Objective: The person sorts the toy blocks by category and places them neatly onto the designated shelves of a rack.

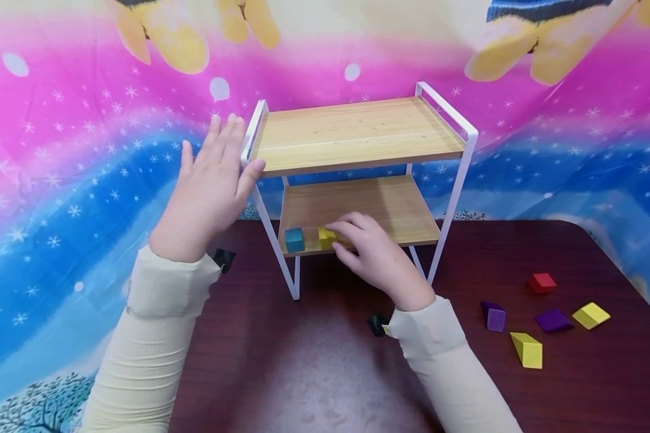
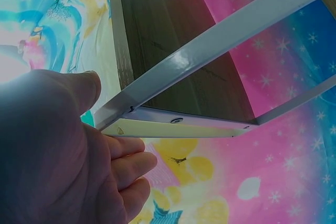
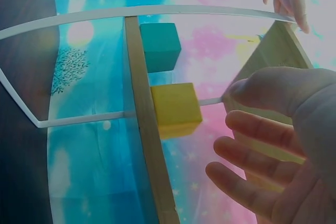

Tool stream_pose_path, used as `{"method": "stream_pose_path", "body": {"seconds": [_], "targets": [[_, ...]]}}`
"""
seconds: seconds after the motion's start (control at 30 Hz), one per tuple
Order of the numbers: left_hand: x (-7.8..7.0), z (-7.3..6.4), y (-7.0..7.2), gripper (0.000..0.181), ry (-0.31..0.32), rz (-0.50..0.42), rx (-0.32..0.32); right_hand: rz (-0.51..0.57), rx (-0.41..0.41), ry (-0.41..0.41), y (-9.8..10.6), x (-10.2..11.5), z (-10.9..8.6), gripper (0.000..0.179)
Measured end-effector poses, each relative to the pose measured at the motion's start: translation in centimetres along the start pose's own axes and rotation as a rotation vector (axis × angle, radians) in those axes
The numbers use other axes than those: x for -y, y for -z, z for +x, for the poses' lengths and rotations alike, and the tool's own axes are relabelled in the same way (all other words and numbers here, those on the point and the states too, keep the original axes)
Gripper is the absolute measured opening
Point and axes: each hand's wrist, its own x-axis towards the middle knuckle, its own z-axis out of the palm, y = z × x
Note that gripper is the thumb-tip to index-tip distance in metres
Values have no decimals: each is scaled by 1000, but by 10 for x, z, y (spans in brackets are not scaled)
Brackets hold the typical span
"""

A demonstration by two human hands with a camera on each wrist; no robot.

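Note:
A two-tier shelf (image 1: pixel 357 135) with wooden boards and a white metal frame stands on the table. My left hand (image 1: pixel 208 180) rests at the upper left corner of its frame, fingers straight and thumb spread. On the lower board (image 1: pixel 368 204), a teal cube (image 1: pixel 294 240) and a yellow cube (image 3: pixel 176 109) sit a small gap apart near the front edge. Beside the yellow cube is my right hand (image 1: pixel 376 255), its fingers loosely bent. In the right wrist view, space shows between its fingers (image 3: pixel 252 156) and the yellow cube, and nothing is in the hand.
On the table (image 1: pixel 325 385) at the right lie a red block (image 1: pixel 543 283), two purple blocks (image 1: pixel 494 317) and two yellow blocks (image 1: pixel 528 350). Behind the shelf hangs a colourful cloth (image 1: pixel 325 54) with snowflakes.

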Motion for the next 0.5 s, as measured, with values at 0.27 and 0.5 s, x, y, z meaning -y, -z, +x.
{"method": "stream_pose_path", "body": {"seconds": [0.27, 0.5], "targets": [[1, 0, -1, 76, 0, -6, 0, -6, 8, -37, 10, 1, -17, 31], [2, 0, -1, 77, -3, -7, -7, -35, 16, -36, 23, 3, -31, 30]]}}
